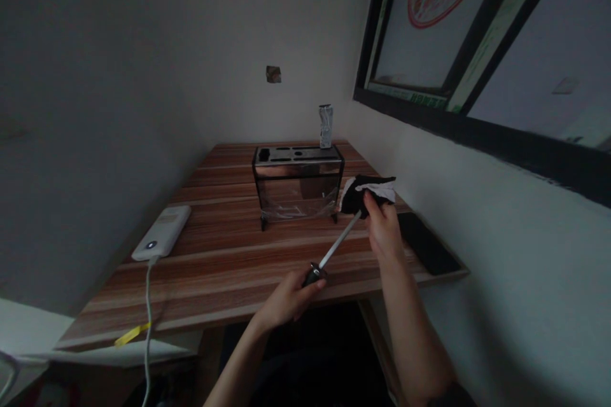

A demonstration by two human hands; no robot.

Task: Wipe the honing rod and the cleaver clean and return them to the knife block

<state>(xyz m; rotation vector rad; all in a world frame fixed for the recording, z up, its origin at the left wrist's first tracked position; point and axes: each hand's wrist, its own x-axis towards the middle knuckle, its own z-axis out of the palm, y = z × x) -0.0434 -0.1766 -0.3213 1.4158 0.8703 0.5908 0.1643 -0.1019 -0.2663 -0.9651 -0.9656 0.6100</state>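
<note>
My left hand (289, 297) is wrapped round the dark handle of a honing steel (340, 241). The thin metal rod slants up and to the right, over the front part of the table. At its far end my right hand (383, 229) grips a black and white cloth (356, 196), which covers the tip of the rod. Just left of the cloth stands a knife block (298, 170) with a slotted metal top and a clear front. A single light grey handle (326, 126) sticks up from its back right.
The wood-grain table (214, 280) meets walls on the left, back and right. A white power bank (162, 233) with a cable (147, 305) lies at left, near a yellow strip (132, 334). A flat black object (427, 243) lies at right, below a dark-framed window (415, 98).
</note>
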